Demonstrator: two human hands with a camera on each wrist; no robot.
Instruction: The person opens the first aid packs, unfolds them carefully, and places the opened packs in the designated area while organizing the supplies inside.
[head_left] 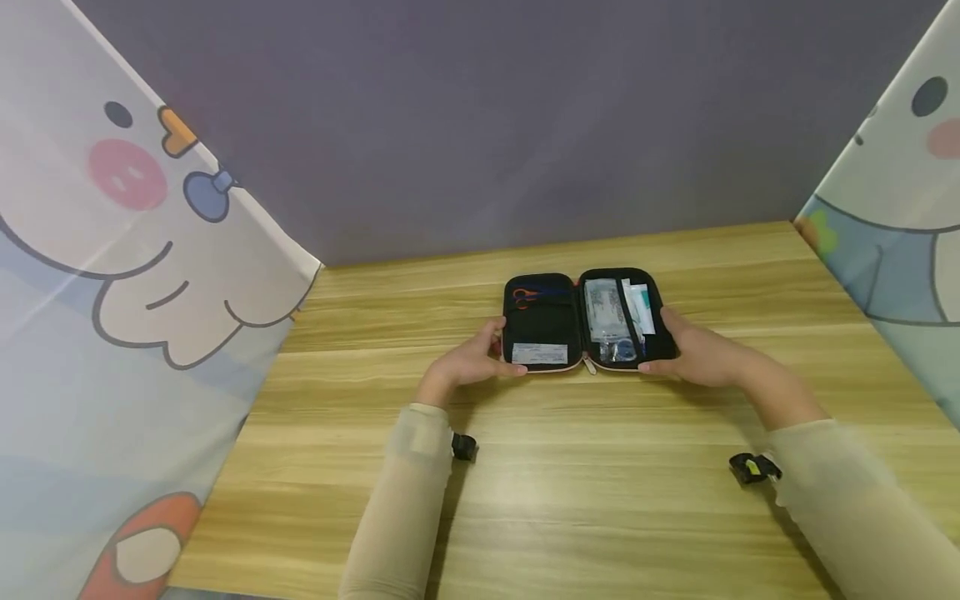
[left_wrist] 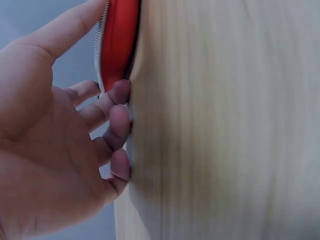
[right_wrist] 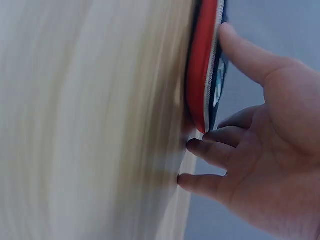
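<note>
A small zippered kit case [head_left: 542, 329] with a black lining and a red outer shell [right_wrist: 199, 65] lies unfolded flat on the wooden table. Its left half has orange-handled scissors [head_left: 522, 297] tucked under a band and a white printed slip [head_left: 539, 354]. Clear packets [head_left: 604, 308] and a white-and-green packet [head_left: 641, 308] sit under a strap in the right half. My left hand [head_left: 471, 357] grips the case's left side, thumb at the near corner. My right hand [head_left: 699, 350] holds the opposite side, its thumb on the zipped rim in the right wrist view.
The wooden table [head_left: 585, 483] runs up to a grey panel [head_left: 480, 133] behind the case. Cartoon-printed cloths stand at the left [head_left: 172, 308] and right [head_left: 900, 208]. Black wrist cameras hang beneath both sleeves.
</note>
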